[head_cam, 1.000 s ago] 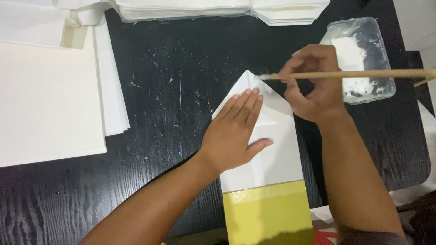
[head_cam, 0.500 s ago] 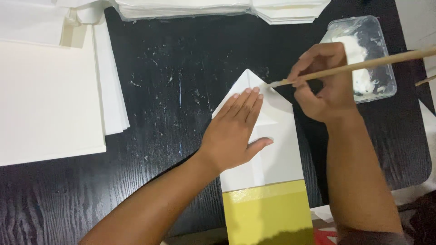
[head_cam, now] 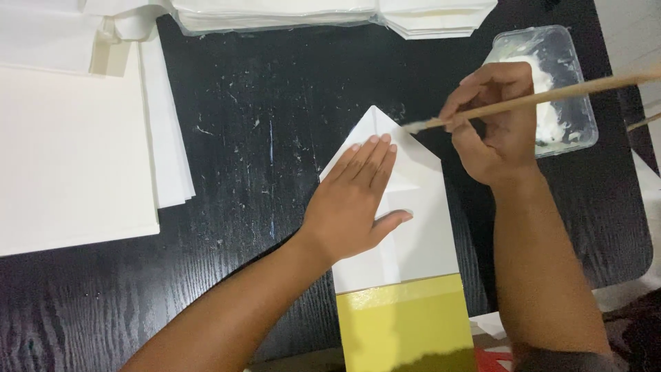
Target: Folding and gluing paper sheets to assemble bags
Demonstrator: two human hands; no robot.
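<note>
1. White folded paper point(head_cam: 420, 227), its top creased into a point, lies on the black wood-grain table point(head_cam: 275, 138); its lower part is a yellow-green panel point(head_cam: 406, 324) that runs to the bottom edge of the view.
2. Left hand point(head_cam: 354, 203): laid flat, palm down, on the white paper; fingers together and aimed toward the point, thumb spread to the side; it grasps nothing, it only presses the sheet.
3. Right hand point(head_cam: 496, 127): fingers pinched closed around a thin wooden brush point(head_cam: 551, 93); the handle slants up toward the right edge of the view; the whitish tip point(head_cam: 413, 127) sits at the right sloping edge of the paper's point, though contact cannot be confirmed.
4. Clear plastic tub point(head_cam: 575, 103): just behind the right hand, holding a white paste, probably glue.
5. Stacked white sheets point(head_cam: 76, 158): at the left of the table, well apart from both hands.
6. Further white paper piles point(head_cam: 310, 15): along the far edge of the table.
</note>
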